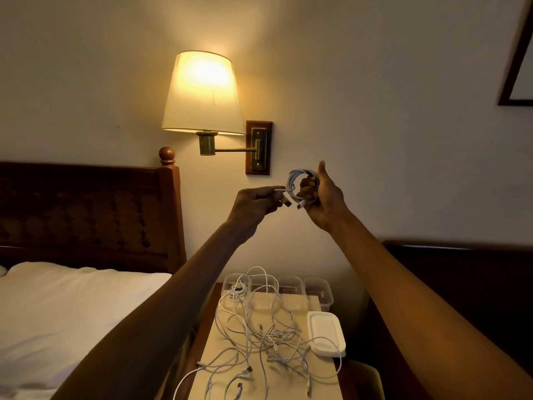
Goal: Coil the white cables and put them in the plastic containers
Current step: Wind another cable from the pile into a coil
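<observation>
Raised in front of the wall, my right hand (324, 202) grips a coiled white cable (300, 176), its fingers curled through the loops. My left hand (253, 202) pinches the free end of that cable just left of the coil. Below, on the nightstand (323, 379), lies a tangle of several loose white cables (259, 333). Several clear plastic containers (318, 291) stand in a row at the nightstand's back edge; the leftmost one (235, 285) holds a cable.
A stack of white lids (327, 333) sits on the nightstand's right side. A bed with a white pillow (72, 307) and wooden headboard (86, 215) is to the left. A lit wall lamp (203, 93) hangs above. Dark furniture (461, 278) stands to the right.
</observation>
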The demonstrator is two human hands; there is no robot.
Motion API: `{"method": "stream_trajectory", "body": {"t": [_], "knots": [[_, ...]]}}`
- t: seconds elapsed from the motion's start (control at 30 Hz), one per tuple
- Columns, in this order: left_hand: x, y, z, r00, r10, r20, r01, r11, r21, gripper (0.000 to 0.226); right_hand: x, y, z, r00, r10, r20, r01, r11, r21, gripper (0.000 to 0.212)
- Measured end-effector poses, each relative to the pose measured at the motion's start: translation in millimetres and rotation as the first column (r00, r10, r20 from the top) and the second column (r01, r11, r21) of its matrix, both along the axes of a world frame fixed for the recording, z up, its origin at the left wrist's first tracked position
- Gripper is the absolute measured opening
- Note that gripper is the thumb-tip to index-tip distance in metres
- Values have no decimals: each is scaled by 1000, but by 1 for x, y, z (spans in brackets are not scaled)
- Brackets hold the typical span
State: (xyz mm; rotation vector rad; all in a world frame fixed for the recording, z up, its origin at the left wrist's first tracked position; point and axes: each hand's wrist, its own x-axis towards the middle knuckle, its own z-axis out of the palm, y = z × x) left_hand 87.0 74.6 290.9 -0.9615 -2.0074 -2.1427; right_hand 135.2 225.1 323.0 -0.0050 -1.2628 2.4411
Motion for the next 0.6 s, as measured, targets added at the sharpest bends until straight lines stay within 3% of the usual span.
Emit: {"method": "stream_trajectory", "body": {"t": [0.13, 0.2, 0.37, 0.6], "knots": [[9, 13, 0, 948, -115, 298, 10, 943, 332, 30, -2, -2, -4, 999, -36, -7, 36, 999, 30, 36], [12, 18, -3, 913, -182, 364, 6, 900, 436, 28, -2, -1, -4, 999, -42, -16, 43, 999, 33, 34], [16, 27, -1, 907, -124, 402, -86, 881, 466, 20, -3, -2, -9, 996, -91, -3, 91, 992, 88, 32], [18, 31, -2, 870, -241, 429, -33, 841, 540, 17, -6, -1, -5, 954, -300, -7, 294, 928, 231, 34]]}}
